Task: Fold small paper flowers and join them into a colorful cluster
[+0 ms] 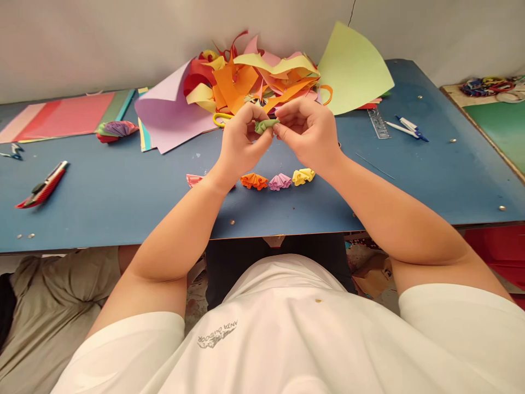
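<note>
Between my fingertips, over the middle of the blue table, is a small green pleated paper piece. My left hand pinches its left side with thumb and fingers. At its right end the thumb and fingers of my right hand close on it. Below my hands lies a row of similar folded paper pieces: a pink one partly covered by my left forearm, an orange one, a purple one and a yellow one.
Behind my hands rises a heap of paper scraps, with a yellow scissor handle showing. To the left lie a red utility knife, a multicoloured pleated paper piece and paper sheets. Pens and a clear ruler lie right.
</note>
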Motion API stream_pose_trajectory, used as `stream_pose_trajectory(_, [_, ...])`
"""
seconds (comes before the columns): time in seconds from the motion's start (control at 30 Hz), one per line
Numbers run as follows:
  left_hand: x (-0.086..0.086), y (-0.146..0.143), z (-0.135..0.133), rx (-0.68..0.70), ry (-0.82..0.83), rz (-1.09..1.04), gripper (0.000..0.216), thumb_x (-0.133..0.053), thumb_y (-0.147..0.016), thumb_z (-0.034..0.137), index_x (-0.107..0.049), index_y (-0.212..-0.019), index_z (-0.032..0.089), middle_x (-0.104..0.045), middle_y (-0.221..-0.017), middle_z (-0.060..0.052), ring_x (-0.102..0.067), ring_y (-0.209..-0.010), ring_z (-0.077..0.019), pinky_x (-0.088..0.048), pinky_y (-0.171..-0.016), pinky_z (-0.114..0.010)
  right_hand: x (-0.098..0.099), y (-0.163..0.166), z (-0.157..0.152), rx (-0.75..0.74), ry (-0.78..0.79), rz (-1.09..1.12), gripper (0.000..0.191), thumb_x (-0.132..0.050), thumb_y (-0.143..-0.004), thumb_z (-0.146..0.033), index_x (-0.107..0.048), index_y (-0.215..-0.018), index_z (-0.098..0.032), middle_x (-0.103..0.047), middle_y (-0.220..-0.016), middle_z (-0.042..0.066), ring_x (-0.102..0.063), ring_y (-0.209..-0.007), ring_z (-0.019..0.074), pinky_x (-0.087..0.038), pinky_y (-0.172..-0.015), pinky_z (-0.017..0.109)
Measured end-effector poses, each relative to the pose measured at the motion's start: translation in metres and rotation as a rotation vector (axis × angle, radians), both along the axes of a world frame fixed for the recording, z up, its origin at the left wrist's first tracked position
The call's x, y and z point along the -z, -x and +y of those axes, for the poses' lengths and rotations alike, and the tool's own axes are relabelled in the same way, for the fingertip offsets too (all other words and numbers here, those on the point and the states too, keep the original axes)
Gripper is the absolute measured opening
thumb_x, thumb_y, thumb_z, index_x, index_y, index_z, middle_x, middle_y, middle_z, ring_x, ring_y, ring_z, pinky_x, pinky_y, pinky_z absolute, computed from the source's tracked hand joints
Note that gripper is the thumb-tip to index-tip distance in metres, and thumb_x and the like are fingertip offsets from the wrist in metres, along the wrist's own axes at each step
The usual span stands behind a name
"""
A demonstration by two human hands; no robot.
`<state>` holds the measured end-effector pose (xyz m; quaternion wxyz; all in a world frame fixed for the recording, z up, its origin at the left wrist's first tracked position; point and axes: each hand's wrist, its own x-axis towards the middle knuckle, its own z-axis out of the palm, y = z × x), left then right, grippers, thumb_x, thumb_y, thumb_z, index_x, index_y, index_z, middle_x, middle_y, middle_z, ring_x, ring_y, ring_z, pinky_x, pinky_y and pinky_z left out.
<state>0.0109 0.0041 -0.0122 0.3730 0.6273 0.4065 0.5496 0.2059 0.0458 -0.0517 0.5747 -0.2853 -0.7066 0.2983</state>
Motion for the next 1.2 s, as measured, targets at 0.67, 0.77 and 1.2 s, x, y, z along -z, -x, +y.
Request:
stream_pose_trajectory(0.67, [-0.02, -0.009, -0.017, 0.013, 0.202, -0.161, 0.023, -0.084, -0.095, 0.003, -0.072, -0.093, 0.022, -0.074, -0.105, 0.0, -0.09, -0.132, -0.0251, -0.074, -0.12, -0.04, 0.011, -0.014, 0.008, 0.184, -0.458, -0.269, 0.031, -0.059, -0.135, -0.051, -0.082, -0.123, -0.034, -0.091, -0.116, 0.005, -0.088, -0.1, 0.0258, -0.08, -0.096, 0.048])
stream_pose_trajectory(0.77, [-0.02, -0.007, -0.014, 0.011, 0.212, -0.161, 0.025, -0.086, -0.095, 0.002, -0.072, -0.091, 0.023, -0.074, -0.1, 0.001, -0.09, -0.119, -0.0207, -0.075, -0.118, -0.039, 0.011, -0.014, 0.009, 0.162, -0.458, -0.278, 0.027, -0.061, -0.135, -0.047, -0.083, -0.128, -0.034, -0.093, -0.12, 0.005, -0.089, -0.103, 0.0259, -0.081, -0.098, 0.048])
stream_pose_trajectory(1.2, [-0.03, 0.017, 0.0, 0.287, 0.463, -0.262, 0.018, -0.092, -0.099, 0.005, -0.09, -0.087, 0.018, -0.088, -0.095, -0.001, -0.091, -0.099, -0.0127, -0.078, -0.126, -0.038, 0.01, -0.013, 0.007, 0.17, -0.4, -0.31, 0.014, -0.076, -0.125, -0.035, -0.086, -0.134, -0.033, -0.092, -0.12, 0.006, -0.09, -0.104, 0.0285, -0.081, -0.102, 0.053])
